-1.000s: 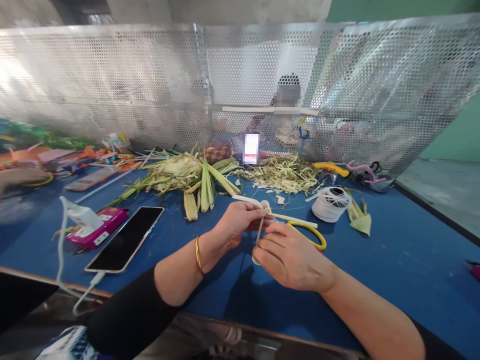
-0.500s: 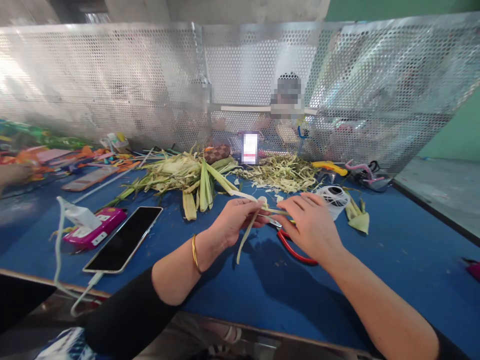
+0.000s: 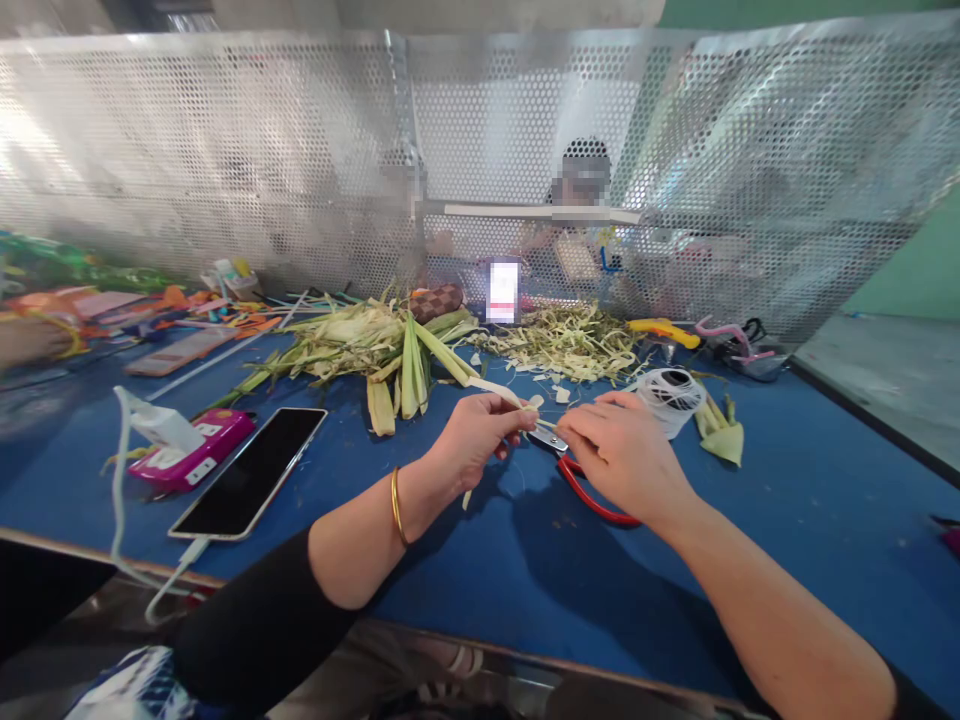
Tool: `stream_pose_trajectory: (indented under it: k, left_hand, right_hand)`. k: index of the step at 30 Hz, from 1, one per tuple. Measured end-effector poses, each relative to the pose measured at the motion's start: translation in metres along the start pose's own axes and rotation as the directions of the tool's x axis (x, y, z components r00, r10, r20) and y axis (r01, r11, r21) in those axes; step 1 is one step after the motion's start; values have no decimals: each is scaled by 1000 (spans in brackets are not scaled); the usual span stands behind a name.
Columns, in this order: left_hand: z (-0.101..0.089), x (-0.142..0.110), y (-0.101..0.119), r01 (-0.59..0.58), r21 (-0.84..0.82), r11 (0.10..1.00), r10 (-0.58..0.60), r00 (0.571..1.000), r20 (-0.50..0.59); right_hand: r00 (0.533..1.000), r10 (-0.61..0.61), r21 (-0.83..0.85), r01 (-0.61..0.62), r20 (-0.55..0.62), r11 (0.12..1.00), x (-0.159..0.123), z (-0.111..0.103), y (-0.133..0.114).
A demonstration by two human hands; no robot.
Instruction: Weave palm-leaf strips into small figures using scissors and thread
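Observation:
My left hand (image 3: pixel 480 442) is closed, thumb and fingers pinching a pale corn husk strip (image 3: pixel 501 390) with a small folded or knotted part at the fingertips. A tail of strip shows below this hand. My right hand (image 3: pixel 630 455) is closed too, its fingertips pinching a thin end of husk strip (image 3: pixel 546 424) stretched between the hands. Under the right hand lie red-handled scissors (image 3: pixel 596 508) on the blue table, blades pointing to the left hand. Just behind the right hand stands a spool of white thread (image 3: pixel 670 392).
Whole corn husks (image 3: pixel 337 345) and a heap of shredded husk (image 3: pixel 577 345) lie at the back, before a perforated metal screen (image 3: pixel 300 150). A phone (image 3: pixel 251 475) and a pink power strip (image 3: pixel 199 455) are at left. Beyond the screen sits a person; another person's hand (image 3: pixel 34 340) is far left.
My right fingers have closed in on the strip's end. The strip that hung in front of my left hand has swung back, mostly hidden behind it. The scissors lie where they were.

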State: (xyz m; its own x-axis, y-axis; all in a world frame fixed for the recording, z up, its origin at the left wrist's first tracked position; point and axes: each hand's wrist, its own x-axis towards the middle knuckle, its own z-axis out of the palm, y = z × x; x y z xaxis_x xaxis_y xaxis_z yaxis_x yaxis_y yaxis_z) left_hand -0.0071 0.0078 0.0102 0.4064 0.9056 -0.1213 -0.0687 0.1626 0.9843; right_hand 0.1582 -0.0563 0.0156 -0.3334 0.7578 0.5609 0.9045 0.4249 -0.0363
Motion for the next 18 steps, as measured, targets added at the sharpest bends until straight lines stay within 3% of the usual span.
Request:
stream_pose_trajectory:
  k: [8, 14, 18]
  left_hand:
    - [-2, 1, 4, 34, -76, 997, -33, 999, 14]
    - [-3, 0, 9, 94, -65, 993, -89, 994, 69]
    - [-2, -2, 12, 132, -39, 990, -127, 985, 118]
  right_hand:
    - [991, 133, 93, -135, 31, 987, 0, -5, 4]
    - [968, 169, 262, -214, 184, 941, 1, -12, 13]
    - [947, 317, 396, -308, 44, 865, 0, -11, 22]
